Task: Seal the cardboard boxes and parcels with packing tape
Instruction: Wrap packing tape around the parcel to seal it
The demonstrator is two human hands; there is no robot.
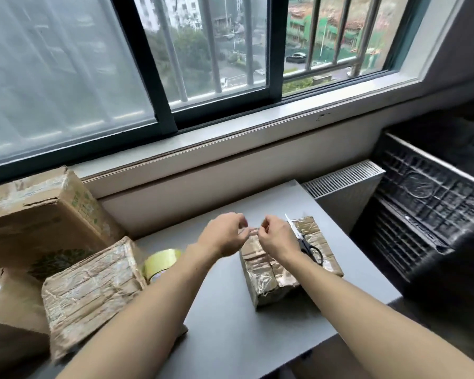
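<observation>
Sitting on the grey table [230,337]: one small parcel [268,280], tape-wrapped. Above the parcel's far end: left hand [225,236] and right hand [278,237], fingers curled, each pinching one end of a short clear tape strip [251,230], which is blurred. On the parcel's top: scissors [309,248]. Left of the parcel: tape roll [162,262]. Farther left: crumpled parcel [93,291] and large cardboard box [39,214].

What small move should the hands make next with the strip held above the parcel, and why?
Probably lower the strip onto the parcel and press it flat. The left hand and the right hand seem to pinch its ends just above the parcel, while the scissors lie on the parcel and the roll rests aside on the table, so cutting looks finished.
</observation>
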